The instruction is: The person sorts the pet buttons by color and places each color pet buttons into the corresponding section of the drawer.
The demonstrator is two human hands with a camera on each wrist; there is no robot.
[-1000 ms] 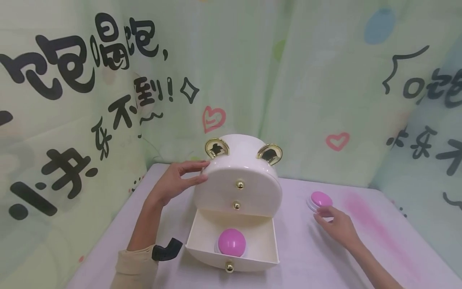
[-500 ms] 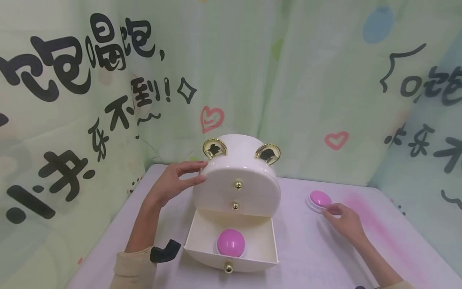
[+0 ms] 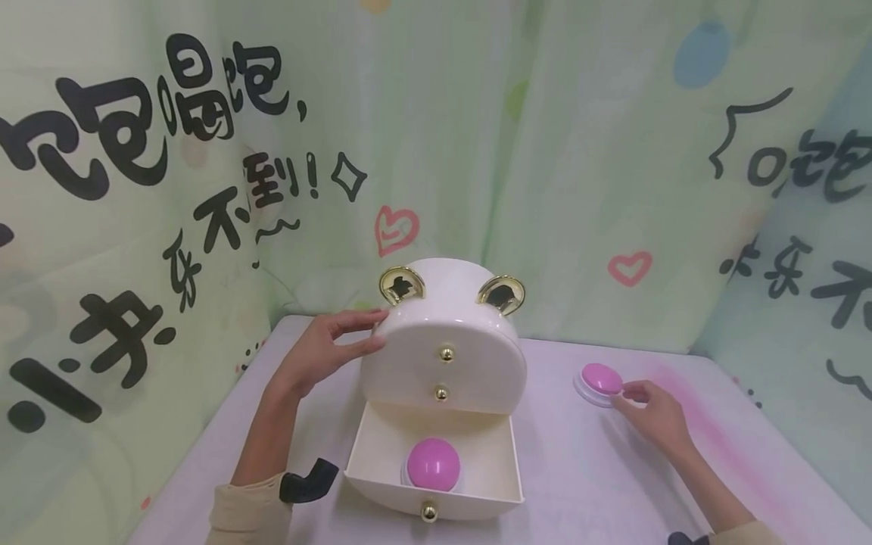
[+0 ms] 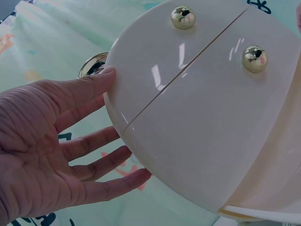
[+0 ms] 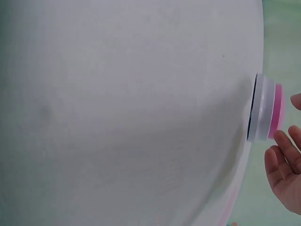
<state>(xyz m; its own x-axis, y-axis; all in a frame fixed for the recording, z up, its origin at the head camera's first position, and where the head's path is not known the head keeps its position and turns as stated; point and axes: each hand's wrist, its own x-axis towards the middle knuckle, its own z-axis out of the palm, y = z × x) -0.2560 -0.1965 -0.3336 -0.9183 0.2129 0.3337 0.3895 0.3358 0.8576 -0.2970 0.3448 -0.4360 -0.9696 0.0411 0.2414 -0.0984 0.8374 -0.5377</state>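
A white drawer box (image 3: 446,329) with gold ears and gold knobs stands on the table, its bottom drawer (image 3: 500,454) pulled out. Inside that drawer sits a push button (image 3: 434,463) with a pink dome on a white base. My left hand (image 3: 320,352) rests against the box's left side, fingers nearly straight; the left wrist view shows the thumb and fingertips along its edge. To the right of the box, a second pink push button (image 3: 602,377) lies on the table. My right hand (image 3: 655,415) has its fingertips right at this button's near right rim, fingers loosely bent.
The table (image 3: 545,439) has a pale cloth with a pink smear (image 3: 708,416) at the right. A green printed curtain (image 3: 559,189) with black lettering and hearts hangs behind it and along both sides. A black strap piece (image 3: 309,482) juts out from my left wrist.
My right hand has shifted from in front of the right-hand push button round to its right side. My left hand stays on the box. The head view has tilted slightly.
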